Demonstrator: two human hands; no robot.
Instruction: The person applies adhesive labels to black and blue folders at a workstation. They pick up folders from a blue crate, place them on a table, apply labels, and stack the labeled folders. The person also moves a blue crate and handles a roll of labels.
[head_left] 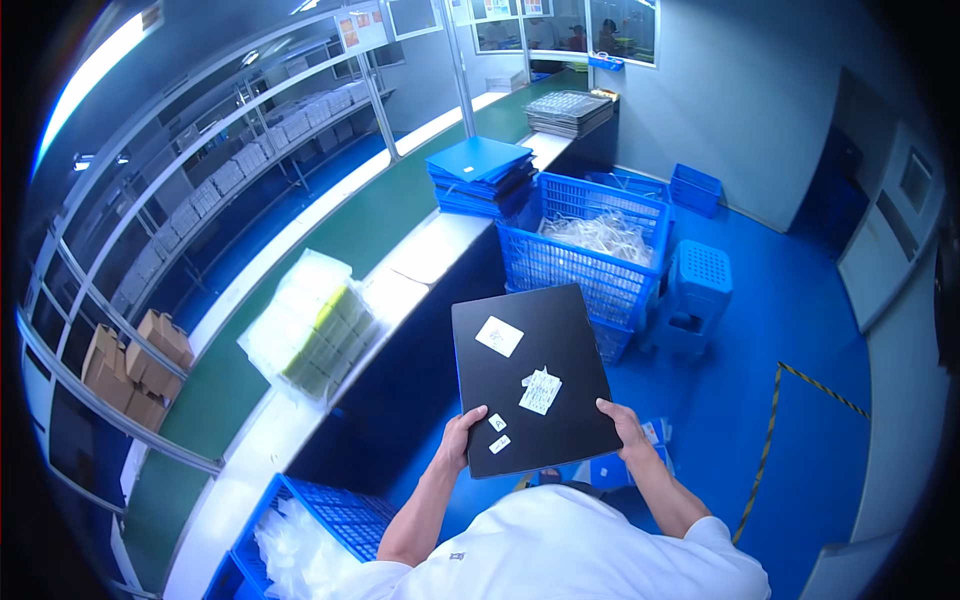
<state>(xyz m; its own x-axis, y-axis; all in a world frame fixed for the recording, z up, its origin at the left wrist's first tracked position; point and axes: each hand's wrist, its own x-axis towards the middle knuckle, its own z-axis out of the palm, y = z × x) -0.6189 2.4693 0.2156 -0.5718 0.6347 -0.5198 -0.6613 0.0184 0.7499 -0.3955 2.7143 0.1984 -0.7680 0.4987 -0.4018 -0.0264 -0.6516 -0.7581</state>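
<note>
Between my two hands I carry a flat black board in front of my body. Several white paper labels are on its upper face, among them a larger one near the far left corner and a torn-edged one near the middle. My left hand is closed on the board's near left edge, thumb on top. My right hand grips the near right edge the same way. The fingers of both hands are mostly hidden under the board.
Left of me runs a green conveyor with a white ledge, bearing a wrapped stack and blue sheets. Ahead stands a blue crate of clear plastic strips, beside a blue stool. Another blue crate is near my left.
</note>
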